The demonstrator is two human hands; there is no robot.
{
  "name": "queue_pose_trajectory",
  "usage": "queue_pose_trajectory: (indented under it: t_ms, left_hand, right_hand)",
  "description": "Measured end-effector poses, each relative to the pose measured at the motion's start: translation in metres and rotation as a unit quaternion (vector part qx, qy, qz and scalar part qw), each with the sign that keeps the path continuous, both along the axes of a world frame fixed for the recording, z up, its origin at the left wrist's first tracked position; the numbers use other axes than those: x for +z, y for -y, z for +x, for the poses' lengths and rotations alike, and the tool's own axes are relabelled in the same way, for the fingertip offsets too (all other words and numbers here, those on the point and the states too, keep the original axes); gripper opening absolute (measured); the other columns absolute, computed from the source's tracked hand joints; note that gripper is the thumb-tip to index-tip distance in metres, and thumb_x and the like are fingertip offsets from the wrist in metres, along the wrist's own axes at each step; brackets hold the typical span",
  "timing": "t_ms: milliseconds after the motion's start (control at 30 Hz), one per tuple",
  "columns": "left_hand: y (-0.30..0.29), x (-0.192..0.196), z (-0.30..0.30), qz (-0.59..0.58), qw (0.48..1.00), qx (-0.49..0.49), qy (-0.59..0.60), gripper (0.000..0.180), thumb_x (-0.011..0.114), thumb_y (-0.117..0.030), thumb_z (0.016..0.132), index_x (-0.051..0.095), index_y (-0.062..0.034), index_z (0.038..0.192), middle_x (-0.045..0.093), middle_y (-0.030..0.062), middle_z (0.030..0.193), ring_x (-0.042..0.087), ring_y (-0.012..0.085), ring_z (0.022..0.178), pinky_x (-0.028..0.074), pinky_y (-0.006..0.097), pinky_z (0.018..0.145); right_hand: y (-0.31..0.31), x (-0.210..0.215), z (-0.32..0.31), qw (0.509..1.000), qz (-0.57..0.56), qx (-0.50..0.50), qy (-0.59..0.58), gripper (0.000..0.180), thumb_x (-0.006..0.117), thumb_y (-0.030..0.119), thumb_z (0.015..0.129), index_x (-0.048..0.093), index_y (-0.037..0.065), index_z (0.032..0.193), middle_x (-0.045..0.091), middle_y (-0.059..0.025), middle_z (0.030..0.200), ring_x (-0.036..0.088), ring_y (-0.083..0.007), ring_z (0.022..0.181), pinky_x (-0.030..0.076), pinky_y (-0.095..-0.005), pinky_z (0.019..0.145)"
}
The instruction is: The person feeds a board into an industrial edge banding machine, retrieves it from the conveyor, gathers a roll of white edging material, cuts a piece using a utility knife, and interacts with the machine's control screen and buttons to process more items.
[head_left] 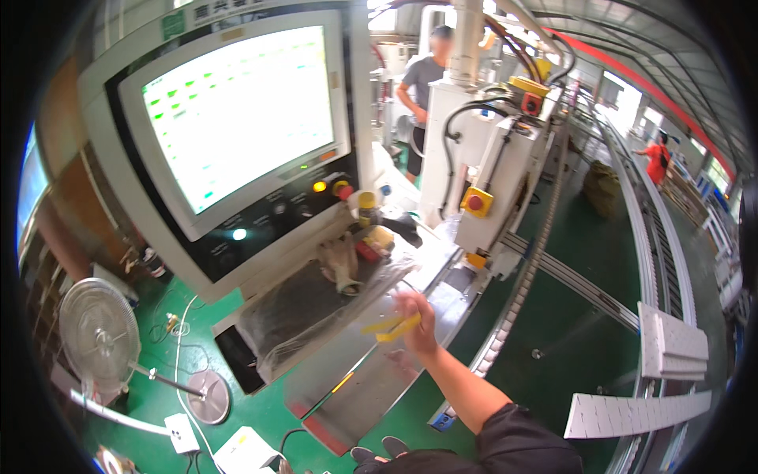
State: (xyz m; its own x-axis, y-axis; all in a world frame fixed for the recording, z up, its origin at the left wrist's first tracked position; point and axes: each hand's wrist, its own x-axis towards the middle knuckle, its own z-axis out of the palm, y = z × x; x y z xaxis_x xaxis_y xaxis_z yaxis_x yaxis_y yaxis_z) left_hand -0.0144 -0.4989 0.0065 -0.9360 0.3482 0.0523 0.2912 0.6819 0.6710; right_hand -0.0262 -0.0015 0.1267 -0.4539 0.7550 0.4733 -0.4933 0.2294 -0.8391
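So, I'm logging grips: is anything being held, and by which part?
The right hand holds a slim yellow object by its picture-right end, the rest jutting left; blur hides its kind. The left hand is out of view.

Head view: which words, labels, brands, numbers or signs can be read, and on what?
Console header: green sign and large dark lettering; wording not copied.
Screen: overexposed, text unreadable.
Button panel: labels too small.
Yellow item in right hand: blurred, no readable text.
White strip: dark marks, too small to read.
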Motion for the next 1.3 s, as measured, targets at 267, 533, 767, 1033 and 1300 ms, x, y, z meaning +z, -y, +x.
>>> queue_pose_trajectory:
  t_ms: [267,533,767,1033,1300]
  left_hand:
    - [-0.110,0.028,-0.069,0.002,0.954,-0.262,-0.142,0.068,0.056,-0.044,0.099,0.047,0.0035,0.146,0.047,0.0299,0.149,0.040,0.0494,0.140,0.032,0.060,0.116]
    - [-0.151,0.036,-0.061,-0.101,0.929,-0.269,-0.232,0.062,0.049,-0.051,0.099,0.056,-0.0054,0.142,0.049,0.0229,0.151,0.039,0.0463,0.143,0.025,0.062,0.114]
    - [-0.151,0.031,-0.062,-0.128,0.939,-0.252,-0.196,0.061,0.050,-0.049,0.099,0.056,-0.0063,0.141,0.044,0.0202,0.156,0.034,0.0447,0.146,0.022,0.062,0.115]
    - [-0.160,0.038,-0.058,-0.129,0.938,-0.236,-0.219,0.056,0.057,-0.041,0.096,0.056,-0.0062,0.139,0.047,0.0208,0.153,0.038,0.0453,0.143,0.024,0.061,0.116]
    - [-0.182,0.024,-0.053,-0.177,0.949,-0.169,-0.197,0.049,0.067,-0.032,0.079,0.058,-0.0065,0.119,0.047,0.0160,0.140,0.035,0.0409,0.139,0.019,0.060,0.119]
  right_hand:
    - [0.046,-0.080,0.172,0.957,0.084,-0.130,0.245,0.032,0.053,0.025,0.106,0.067,0.000,0.093,0.069,-0.0126,0.090,0.069,-0.0216,0.084,0.056,-0.0347,0.077]
    - [0.062,-0.120,0.188,0.805,0.240,-0.195,0.507,0.018,0.057,0.023,0.099,0.070,0.011,0.095,0.072,-0.0100,0.095,0.071,-0.0314,0.090,0.056,-0.0422,0.077]
    - [0.056,-0.119,0.179,0.765,0.266,-0.156,0.566,0.025,0.058,0.033,0.099,0.069,0.012,0.090,0.070,-0.0091,0.086,0.069,-0.0324,0.084,0.055,-0.0462,0.074]
    - [0.049,-0.117,0.180,0.815,0.257,-0.137,0.501,0.022,0.060,0.029,0.096,0.070,0.014,0.083,0.069,-0.0075,0.080,0.069,-0.0308,0.078,0.054,-0.0442,0.068]
    - [0.038,-0.107,0.194,0.853,0.248,-0.062,0.455,0.026,0.058,0.031,0.098,0.071,0.013,0.084,0.068,-0.0068,0.081,0.068,-0.0316,0.079,0.053,-0.0440,0.070]
